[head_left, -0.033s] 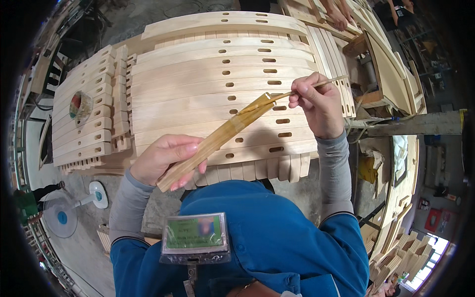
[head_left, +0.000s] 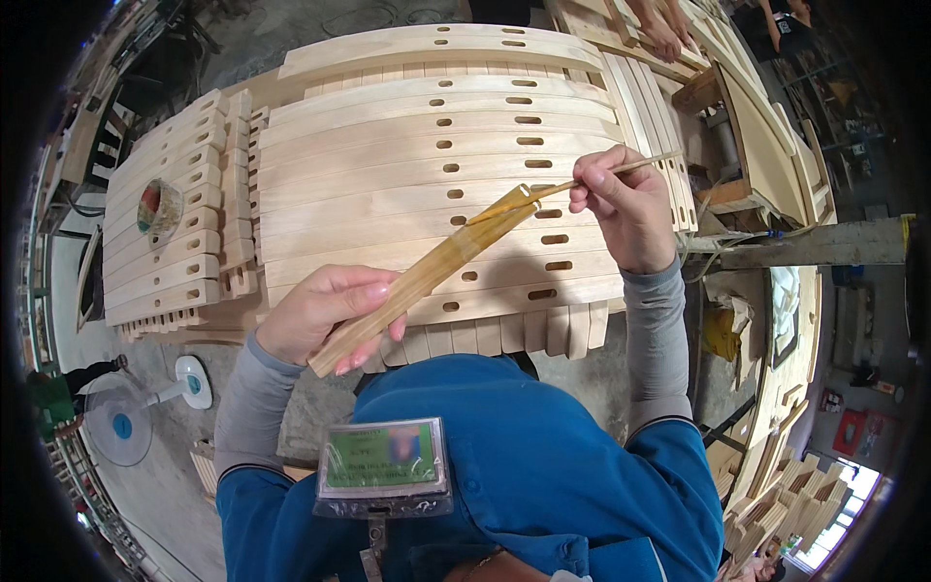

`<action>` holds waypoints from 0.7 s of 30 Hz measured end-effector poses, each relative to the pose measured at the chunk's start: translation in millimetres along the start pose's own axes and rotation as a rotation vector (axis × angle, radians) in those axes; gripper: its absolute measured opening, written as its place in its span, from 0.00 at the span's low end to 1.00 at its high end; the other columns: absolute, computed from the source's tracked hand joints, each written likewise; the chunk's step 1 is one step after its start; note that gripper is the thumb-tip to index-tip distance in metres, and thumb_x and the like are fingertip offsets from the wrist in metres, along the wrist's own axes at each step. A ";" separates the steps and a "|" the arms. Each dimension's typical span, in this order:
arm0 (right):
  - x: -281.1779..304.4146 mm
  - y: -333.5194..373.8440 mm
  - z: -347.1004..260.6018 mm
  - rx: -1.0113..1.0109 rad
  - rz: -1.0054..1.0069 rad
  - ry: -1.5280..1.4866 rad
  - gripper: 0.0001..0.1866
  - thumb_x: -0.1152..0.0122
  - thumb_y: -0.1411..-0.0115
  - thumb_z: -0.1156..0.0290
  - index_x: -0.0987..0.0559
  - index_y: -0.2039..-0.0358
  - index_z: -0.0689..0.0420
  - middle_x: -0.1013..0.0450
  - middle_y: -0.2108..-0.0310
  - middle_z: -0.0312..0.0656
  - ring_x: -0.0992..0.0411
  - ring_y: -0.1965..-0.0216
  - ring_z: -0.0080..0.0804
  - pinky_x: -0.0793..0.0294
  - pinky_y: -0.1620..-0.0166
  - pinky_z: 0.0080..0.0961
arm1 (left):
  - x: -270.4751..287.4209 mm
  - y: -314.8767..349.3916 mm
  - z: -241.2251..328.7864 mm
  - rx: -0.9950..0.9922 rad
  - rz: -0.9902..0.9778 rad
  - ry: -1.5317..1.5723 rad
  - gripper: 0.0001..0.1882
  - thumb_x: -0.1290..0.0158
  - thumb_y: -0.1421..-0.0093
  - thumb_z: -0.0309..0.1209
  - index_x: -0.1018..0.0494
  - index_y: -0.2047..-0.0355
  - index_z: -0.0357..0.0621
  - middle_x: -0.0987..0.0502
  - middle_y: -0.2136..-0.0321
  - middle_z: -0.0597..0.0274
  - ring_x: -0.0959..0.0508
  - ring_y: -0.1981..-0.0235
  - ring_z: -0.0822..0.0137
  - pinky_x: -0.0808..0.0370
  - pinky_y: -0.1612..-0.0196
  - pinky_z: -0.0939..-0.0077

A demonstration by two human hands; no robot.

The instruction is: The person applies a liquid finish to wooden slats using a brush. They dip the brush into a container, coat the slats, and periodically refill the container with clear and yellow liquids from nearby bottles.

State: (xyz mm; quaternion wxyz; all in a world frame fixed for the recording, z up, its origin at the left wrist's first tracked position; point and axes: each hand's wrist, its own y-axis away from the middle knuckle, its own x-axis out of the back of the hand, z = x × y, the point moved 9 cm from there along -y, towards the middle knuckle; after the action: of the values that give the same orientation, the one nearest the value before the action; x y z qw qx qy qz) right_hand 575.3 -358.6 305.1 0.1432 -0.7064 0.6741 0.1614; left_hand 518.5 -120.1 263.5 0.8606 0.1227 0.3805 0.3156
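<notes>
At centre, the strip (head_left: 441, 262) gripped by left fingers (head_left: 371, 292) is best steadied; the stick (head_left: 558, 189) pinched by right fingers (head_left: 595, 178), guided lightly

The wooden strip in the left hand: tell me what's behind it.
Behind the wooden strip are slotted boards and fingertips of the left hand; the parts it covers cannot be seen.

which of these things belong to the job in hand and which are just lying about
In the job:
- wooden piece, in the left hand
- thin stick, in the right hand
- possibly the slotted boards below, untouched

Apparently lying about:
- round tub, at left
- fan, far left
- yellow item, right
</notes>
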 end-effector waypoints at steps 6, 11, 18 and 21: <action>33.1 2.6 -25.4 0.173 0.019 -0.041 0.06 0.46 0.49 0.84 0.28 0.69 0.63 0.28 0.67 0.45 0.31 0.68 0.28 0.32 0.61 0.21 | 0.6 0.0 -0.8 -0.086 0.059 -0.005 0.21 0.63 0.37 0.32 0.43 0.48 0.29 0.29 0.76 0.55 0.32 0.90 0.76 0.34 0.91 0.89; 42.9 22.8 -13.9 0.294 0.092 -0.158 0.04 0.48 0.48 0.83 0.29 0.72 0.61 0.29 0.69 0.45 0.31 0.69 0.29 0.30 0.62 0.23 | -7.5 -12.8 -8.6 -0.199 -0.083 0.390 0.23 0.68 0.35 0.34 0.48 0.45 0.29 0.34 0.81 0.63 0.39 0.94 0.80 0.39 0.93 0.91; 5.4 37.1 48.0 0.149 0.130 -0.306 0.07 0.47 0.50 0.86 0.31 0.73 0.59 0.30 0.70 0.46 0.27 0.70 0.33 0.25 0.64 0.25 | -32.1 -19.3 -18.8 -0.105 -0.305 0.782 0.26 0.75 0.35 0.38 0.53 0.44 0.29 0.38 0.82 0.62 0.42 0.96 0.80 0.41 0.96 0.89; 15.7 34.6 38.3 0.278 0.201 -0.292 0.07 0.48 0.50 0.87 0.31 0.72 0.60 0.30 0.69 0.46 0.27 0.69 0.34 0.25 0.62 0.26 | -29.9 -17.4 -18.9 -0.140 -0.368 0.835 0.26 0.76 0.35 0.38 0.54 0.43 0.29 0.38 0.83 0.61 0.42 0.96 0.80 0.42 0.96 0.89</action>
State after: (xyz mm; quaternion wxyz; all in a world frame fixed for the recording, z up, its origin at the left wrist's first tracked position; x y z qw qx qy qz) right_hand 540.0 -358.4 264.2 0.3185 -0.5784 0.7288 0.1811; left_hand 497.2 -153.1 260.0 0.6814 -0.1429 0.6880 0.2048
